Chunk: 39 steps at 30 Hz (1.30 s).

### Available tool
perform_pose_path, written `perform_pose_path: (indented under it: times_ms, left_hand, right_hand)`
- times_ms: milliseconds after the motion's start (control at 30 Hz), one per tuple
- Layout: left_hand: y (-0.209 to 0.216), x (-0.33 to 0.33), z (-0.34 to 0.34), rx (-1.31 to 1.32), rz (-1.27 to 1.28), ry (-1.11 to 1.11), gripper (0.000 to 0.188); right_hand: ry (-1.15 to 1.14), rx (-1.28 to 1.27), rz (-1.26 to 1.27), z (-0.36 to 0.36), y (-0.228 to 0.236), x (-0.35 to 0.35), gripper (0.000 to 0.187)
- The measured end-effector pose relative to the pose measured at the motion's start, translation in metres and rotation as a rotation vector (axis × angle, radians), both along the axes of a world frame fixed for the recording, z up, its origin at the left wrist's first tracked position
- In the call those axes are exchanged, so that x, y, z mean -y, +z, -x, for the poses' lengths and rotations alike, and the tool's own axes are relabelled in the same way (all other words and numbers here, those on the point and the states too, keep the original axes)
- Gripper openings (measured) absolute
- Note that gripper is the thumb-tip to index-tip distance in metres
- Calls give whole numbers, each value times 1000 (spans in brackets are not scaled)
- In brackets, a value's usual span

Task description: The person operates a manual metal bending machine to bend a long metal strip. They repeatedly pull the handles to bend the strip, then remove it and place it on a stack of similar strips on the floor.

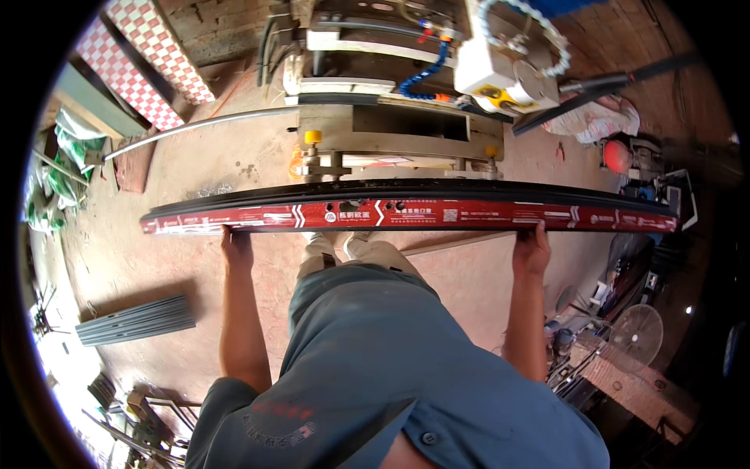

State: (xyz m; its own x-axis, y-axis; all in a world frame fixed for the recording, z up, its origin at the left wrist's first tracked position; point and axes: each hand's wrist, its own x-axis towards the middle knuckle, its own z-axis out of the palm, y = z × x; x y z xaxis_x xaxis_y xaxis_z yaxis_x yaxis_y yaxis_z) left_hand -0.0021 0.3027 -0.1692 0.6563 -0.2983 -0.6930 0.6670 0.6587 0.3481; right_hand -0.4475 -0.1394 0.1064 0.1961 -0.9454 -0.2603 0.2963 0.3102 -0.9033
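A long dark metal profile bar (437, 216) with red printed film along its near face spans the view from left to right, held level in front of me. My left hand (236, 245) grips it from beneath, left of the middle; the fingers are mostly hidden under and behind the bar. My right hand (533, 248) holds it the same way on the right, with a fingertip showing against the red film. Several small holes are cut in the bar near its middle. Just beyond it stands a workshop machine (414, 141) with a yellow knob (313, 137).
A white machine head (500, 74) with a blue coiled hose (426, 78) is at the back. Grey profiles (137, 320) lie on the floor at left. Checkered panels (129, 74) lean at far left. A fan (635, 334) stands at right, by a brick-patterned bench (625, 379).
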Motion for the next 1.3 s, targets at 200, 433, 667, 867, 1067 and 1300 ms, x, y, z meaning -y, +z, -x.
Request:
perform_pose_path:
  times_ms: [200, 433, 667, 867, 1067, 1300]
  left_hand:
    - [40, 3, 11, 191, -52, -65, 36]
    - [71, 23, 28, 305, -151, -97, 36]
    - [87, 41, 37, 324, -239, -63, 38]
    - [95, 46, 39, 301, -294, -42, 38]
    - [92, 48, 38, 265, -290, 17, 38]
    - [121, 75, 30, 169, -508, -56, 53]
  right_hand:
    - [-102, 62, -133, 39, -68, 23, 36]
    - [-115, 18, -292, 69, -115, 40, 35]
    - [-36, 31, -318, 76, -138, 59, 39]
    - [0, -55, -361, 74, -136, 73, 40]
    - [55, -117, -423, 78, -133, 78, 37]
    - [-201, -304, -478, 93, -134, 130, 58]
